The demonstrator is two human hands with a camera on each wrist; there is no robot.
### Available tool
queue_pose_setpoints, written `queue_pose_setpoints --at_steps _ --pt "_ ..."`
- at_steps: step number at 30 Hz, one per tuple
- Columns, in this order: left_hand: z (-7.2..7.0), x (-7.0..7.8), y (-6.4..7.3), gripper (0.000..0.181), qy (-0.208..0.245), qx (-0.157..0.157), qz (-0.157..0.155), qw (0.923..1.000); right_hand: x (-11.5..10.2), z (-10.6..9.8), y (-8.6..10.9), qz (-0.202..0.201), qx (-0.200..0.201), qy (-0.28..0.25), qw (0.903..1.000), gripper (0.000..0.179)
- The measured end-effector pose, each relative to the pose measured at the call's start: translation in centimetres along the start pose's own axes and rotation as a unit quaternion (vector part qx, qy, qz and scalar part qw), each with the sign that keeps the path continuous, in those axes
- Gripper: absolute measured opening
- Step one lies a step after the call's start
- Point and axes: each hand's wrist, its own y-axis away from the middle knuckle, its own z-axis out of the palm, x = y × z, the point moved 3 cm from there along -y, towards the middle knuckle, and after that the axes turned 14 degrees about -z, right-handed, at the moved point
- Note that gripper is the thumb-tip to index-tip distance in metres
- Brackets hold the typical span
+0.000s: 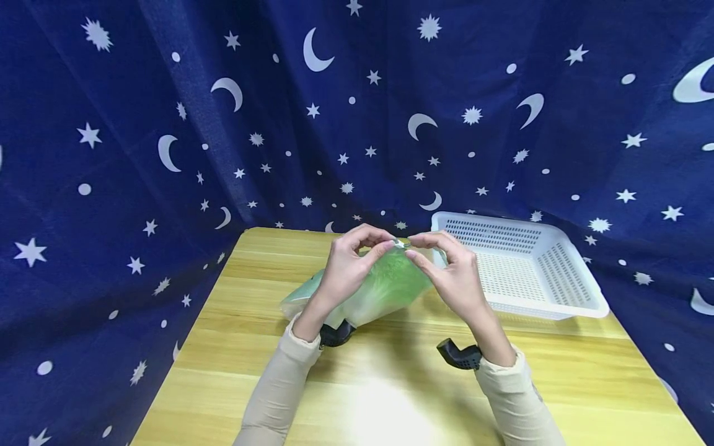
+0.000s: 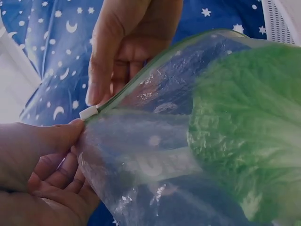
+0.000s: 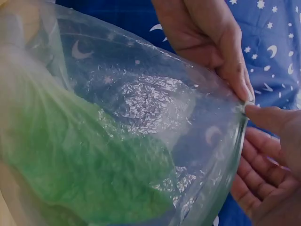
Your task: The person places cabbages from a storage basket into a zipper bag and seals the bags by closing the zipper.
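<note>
A clear zip bag (image 2: 127, 155) with a green zip edge and a white slider (image 2: 88, 112) is held up above the wooden table. Inside it lies a green leafy vegetable (image 2: 249, 132) with pale ribs, like a lettuce or cabbage. My left hand (image 1: 348, 266) pinches the bag's top corner beside the slider, between thumb and fingers. From the other side, my right hand (image 1: 454, 272) pinches the zip edge close to the slider, thumb tip near it and the other fingers behind the bag. The two hands almost meet at that corner.
A white perforated plastic basket (image 1: 577, 303) stands on the table (image 1: 245, 347) at the back right, just beyond the right hand. A dark blue curtain (image 1: 379, 124) with moons and stars hangs behind the table. Each wrist wears a black camera mount (image 1: 460, 356).
</note>
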Motion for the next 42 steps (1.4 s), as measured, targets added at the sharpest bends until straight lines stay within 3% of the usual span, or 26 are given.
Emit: queue_pose_setpoints --at_steps 8,18,25,30,42 --pt "1.1 -0.2 0.4 0.010 -0.038 -0.014 0.004 0.9992 2.8 0.6 1.2 -0.035 -0.011 -0.025 0.9990 0.021" --pt "1.3 0.1 0.6 0.008 -0.082 -0.017 0.012 0.9964 2.8 0.6 1.4 -0.045 -0.056 -0.023 0.9971 0.014" --pt "0.1 0.6 0.6 0.005 -0.068 0.003 0.043 0.9968 3.4 0.8 1.8 -0.063 -0.076 -0.016 0.9949 0.016" --pt "-1.1 0.4 0.4 0.006 -0.035 0.040 0.040 0.9978 4.2 0.8 2.6 -0.055 -0.089 -0.011 0.9945 0.015" --pt "-2.8 0.3 0.0 0.007 -0.018 0.060 0.039 0.9973 5.3 0.1 4.5 -0.030 -0.118 0.001 0.9925 0.018"
